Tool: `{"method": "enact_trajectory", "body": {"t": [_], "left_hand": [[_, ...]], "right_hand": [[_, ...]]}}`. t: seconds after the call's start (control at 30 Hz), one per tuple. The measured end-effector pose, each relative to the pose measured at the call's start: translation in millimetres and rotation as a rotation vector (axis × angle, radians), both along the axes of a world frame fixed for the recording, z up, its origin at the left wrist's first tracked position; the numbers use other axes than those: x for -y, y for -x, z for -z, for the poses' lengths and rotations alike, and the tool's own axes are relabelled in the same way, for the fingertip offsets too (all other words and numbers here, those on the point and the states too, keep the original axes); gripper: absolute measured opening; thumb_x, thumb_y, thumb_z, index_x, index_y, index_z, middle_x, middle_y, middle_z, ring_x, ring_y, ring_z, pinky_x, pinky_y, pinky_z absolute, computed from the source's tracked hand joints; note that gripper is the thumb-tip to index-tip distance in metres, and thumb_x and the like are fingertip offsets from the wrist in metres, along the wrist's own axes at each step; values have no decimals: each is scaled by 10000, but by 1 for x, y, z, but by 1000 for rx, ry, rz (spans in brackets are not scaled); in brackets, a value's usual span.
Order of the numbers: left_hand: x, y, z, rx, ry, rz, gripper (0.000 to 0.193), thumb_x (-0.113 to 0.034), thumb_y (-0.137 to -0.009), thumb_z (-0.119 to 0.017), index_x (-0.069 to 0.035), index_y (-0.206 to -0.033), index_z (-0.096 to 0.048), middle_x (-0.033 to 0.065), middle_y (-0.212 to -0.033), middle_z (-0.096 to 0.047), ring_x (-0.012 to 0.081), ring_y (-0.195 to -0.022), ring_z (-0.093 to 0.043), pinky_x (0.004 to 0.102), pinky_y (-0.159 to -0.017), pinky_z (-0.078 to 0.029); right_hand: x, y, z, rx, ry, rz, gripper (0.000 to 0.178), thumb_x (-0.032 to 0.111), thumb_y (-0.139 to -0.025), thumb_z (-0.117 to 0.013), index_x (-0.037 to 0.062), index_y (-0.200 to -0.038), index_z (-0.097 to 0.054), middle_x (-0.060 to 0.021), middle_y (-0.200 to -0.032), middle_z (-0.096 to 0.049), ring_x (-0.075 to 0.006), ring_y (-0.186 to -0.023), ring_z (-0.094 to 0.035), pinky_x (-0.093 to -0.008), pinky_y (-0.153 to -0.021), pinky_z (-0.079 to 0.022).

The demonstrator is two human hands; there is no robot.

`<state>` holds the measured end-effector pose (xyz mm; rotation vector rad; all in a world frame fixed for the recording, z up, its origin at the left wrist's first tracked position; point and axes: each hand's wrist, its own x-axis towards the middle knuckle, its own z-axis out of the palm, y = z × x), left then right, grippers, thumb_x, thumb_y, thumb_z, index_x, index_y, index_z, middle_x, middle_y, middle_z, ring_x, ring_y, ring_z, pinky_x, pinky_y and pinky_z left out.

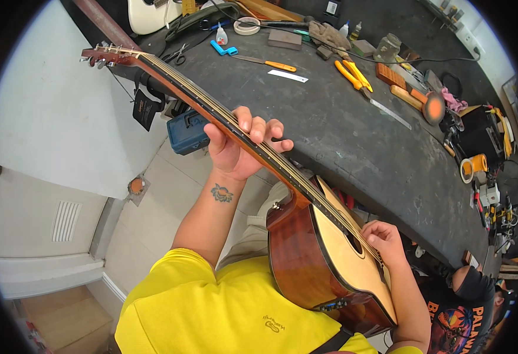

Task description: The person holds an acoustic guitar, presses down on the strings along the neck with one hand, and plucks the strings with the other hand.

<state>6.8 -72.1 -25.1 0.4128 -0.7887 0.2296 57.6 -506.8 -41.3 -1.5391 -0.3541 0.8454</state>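
Note:
An acoustic guitar [297, 253] with a pale top and glossy red-brown sides rests against my body. Its neck slants up to the far left, ending in the headstock [112, 55] with metal tuners. Around the middle of the neck, my left hand [235, 154] is closed, thumb on the near side and fingers curled over the strings. My right hand [386, 241] lies over the strings beside the sound hole [354, 243], thumb and fingers drawn together. Anything pinched between those fingertips is hidden.
A dark workbench [341, 130] curves beyond the guitar. On it lie an orange-handled knife [279, 66], a steel ruler [390, 114], yellow-handled pliers [353, 75] and a blue string winder [222, 49]. A blue toolbox [187, 133] stands below the neck. Another person [462, 307] is at lower right.

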Motion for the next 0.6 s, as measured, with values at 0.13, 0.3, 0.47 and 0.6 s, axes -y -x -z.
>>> {"method": "enact_trajectory", "body": {"t": [0.13,0.3,0.47,0.6], "left_hand": [[-15,-3,7,61,-107,111,482,-629,-962,-646,-192,-1164,-618,16,-1138,-727,210,-1143,-615,522,-1073,-369],[-4,2,6,19,60,39,504,-622,-979,-611,-146,-1140,-561,77,-1125,-717,333,-1266,-599,584,-1162,-384],[-16,3,5,-37,-101,-88,547,-648,-939,-646,-142,-1141,-593,72,-1141,-706,350,-1370,-535,670,-1212,-290],[-16,7,0,-89,-117,-52,535,-638,-924,-685,-132,-1086,-622,97,-1125,-700,358,-1345,-552,648,-1194,-310]], "right_hand": [[-2,1,-1,36,11,-18,261,171,-863,-848,-46,-938,-724,-102,-1002,-729,-151,-899,-654,-300,-829,-511],[-7,-1,-5,47,108,9,275,219,-911,-804,-43,-886,-725,-114,-958,-735,-154,-894,-652,-300,-821,-505],[-2,-3,5,53,-29,15,293,238,-920,-792,-44,-877,-727,-122,-940,-732,-172,-895,-652,-308,-828,-499],[-3,-2,2,27,-24,-2,282,222,-878,-828,-40,-898,-724,-121,-973,-727,-183,-904,-653,-318,-855,-499]]}}
